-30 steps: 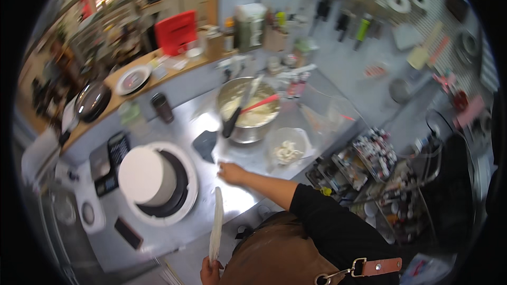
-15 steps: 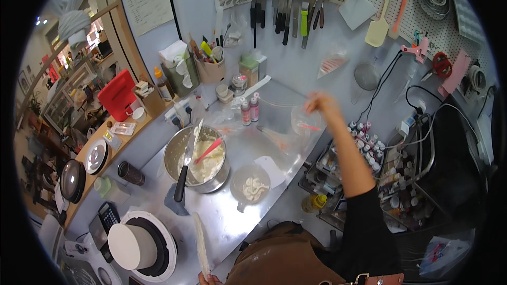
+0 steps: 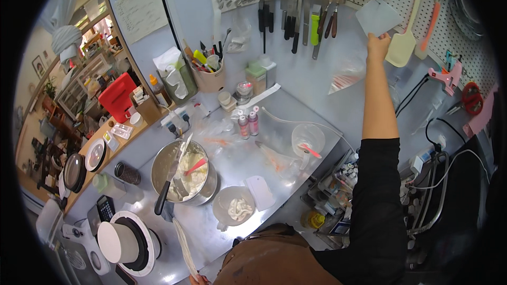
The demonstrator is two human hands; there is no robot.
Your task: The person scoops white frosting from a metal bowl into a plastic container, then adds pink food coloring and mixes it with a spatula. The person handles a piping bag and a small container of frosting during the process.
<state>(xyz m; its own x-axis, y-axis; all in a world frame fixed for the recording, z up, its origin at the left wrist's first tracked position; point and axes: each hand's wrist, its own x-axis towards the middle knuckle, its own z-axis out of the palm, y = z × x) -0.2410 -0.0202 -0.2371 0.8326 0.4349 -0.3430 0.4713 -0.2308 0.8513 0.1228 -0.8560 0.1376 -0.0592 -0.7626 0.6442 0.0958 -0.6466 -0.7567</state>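
Observation:
My right arm stretches far up to the wall, and my right hand [image 3: 378, 48] pinches the lower edge of a flat, whitish scraper sheet [image 3: 378, 16]. Beside it hangs a cream-coloured spatula [image 3: 402, 48]. Low in the picture, my left hand [image 3: 199, 279] is closed round the lower end of a long, narrow, cream-white thing [image 3: 185, 246]; its exact kind is unclear. A steel mixing bowl [image 3: 211, 184] of pale cream has a black-handled palette knife [image 3: 173, 177] across its rim and a red spatula [image 3: 196, 167] in it. Nearby sits a clear jug [image 3: 219, 207] with white cream.
A white round cake [image 3: 117, 243] stands on a turntable [image 3: 153, 256] at the left. Two pink bottles [image 3: 248, 124], piping bags [image 3: 274, 159], a white card scraper [image 3: 260, 192] and another clear jug [image 3: 311, 136] occupy the table. Knives [image 3: 296, 29] hang on the wall; a bottle-filled cart [image 3: 338, 179] stands right.
My right hand has risen from above the table's right side to the scraper sheet on the wall. The view has shifted; my left hand still holds the long white thing.

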